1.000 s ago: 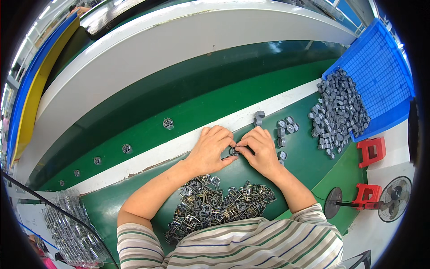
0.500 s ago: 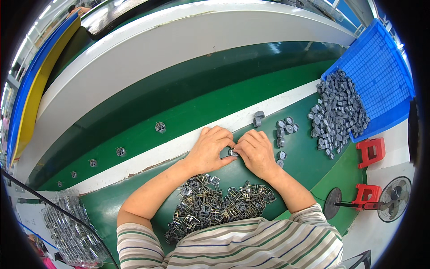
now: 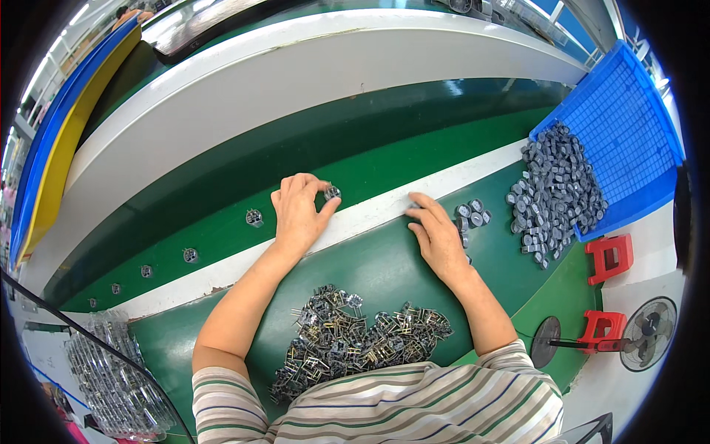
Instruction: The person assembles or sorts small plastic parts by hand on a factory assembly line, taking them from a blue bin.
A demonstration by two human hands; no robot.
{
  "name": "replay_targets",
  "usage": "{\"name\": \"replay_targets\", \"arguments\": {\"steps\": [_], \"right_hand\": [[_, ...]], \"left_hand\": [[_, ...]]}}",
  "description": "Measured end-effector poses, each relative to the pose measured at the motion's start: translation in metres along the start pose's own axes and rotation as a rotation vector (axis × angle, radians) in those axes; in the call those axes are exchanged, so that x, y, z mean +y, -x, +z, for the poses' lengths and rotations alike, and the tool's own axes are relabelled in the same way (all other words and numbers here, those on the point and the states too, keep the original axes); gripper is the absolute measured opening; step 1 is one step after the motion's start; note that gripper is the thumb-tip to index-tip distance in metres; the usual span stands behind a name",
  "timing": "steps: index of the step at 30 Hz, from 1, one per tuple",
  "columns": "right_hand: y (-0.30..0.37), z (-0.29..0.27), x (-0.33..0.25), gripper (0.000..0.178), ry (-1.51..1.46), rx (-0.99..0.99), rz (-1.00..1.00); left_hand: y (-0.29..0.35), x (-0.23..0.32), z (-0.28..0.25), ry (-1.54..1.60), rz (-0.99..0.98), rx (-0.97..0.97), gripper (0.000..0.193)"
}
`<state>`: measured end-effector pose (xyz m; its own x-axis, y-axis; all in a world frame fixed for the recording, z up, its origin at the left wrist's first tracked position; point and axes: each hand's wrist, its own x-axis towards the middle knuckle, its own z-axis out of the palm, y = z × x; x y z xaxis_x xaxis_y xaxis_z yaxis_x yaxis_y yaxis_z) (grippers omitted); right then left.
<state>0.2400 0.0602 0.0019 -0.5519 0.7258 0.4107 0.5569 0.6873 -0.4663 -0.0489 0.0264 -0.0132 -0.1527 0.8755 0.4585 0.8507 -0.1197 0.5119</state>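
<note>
Fingers of your left hand (image 3: 298, 214) are pinching a small round unit (image 3: 333, 193) at its sides, thumb on the near side and forefinger on the far side. Half a second ago both hands were meeting around a piece over the near green table (image 3: 384, 277); now they are standing well apart, and your left is reaching across the white strip (image 3: 370, 224) to the far green belt (image 3: 425, 159). That is suggesting the two-handed work on this piece is over and that you are placing it. Whether the unit is already resting on the belt is not clear.

Farther left, five similar units (image 3: 254, 217) are lying in a spaced line, and they are sitting farther left than before. The held unit is keeping to the right end of that line, right beside your left fingertips and well left of your right hand (image 3: 438, 235).

Your right fingers are curving loosely over the strip, the thumb standing apart; a grey blur is showing at their tips, but you are hiding too much to confirm a grip. Loose grey caps (image 3: 475, 213) are lying just right of that hand.
</note>
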Motion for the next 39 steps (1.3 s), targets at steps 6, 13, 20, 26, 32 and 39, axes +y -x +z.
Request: {"name": "replay_targets", "arguments": {"steps": [6, 13, 20, 26, 32, 39], "right_hand": [[0.006, 0.008, -0.027, 0.023, -0.406, -0.159, -0.057], [0.008, 0.005, -0.034, 0.025, -0.469, -0.122, 0.085], [0.007, -0.002, -0.031, 0.013, -0.411, -0.107, 0.122], [-0.003, -0.019, -0.026, 0.017, -0.043, 0.034, 0.067], [0.001, -0.038, -0.050, 0.023, -0.550, -0.708, 0.138], [0.016, -0.017, -0.055, 0.021, -0.336, -0.697, -0.251]], "left_hand": [[0.010, 0.039, -0.004, 0.265, 0.289, -0.135, 0.053], [0.022, 0.046, 0.005, 0.484, 0.300, -0.385, 0.043], [0.026, 0.045, 0.005, 0.398, 0.368, -0.400, 0.044], [0.026, 0.050, 0.003, 0.289, 0.385, -0.376, 0.044], [0.026, 0.048, -0.002, 0.307, 0.311, -0.359, 0.044], [0.026, 0.044, 0.005, 0.351, 0.349, -0.416, 0.041]]}}
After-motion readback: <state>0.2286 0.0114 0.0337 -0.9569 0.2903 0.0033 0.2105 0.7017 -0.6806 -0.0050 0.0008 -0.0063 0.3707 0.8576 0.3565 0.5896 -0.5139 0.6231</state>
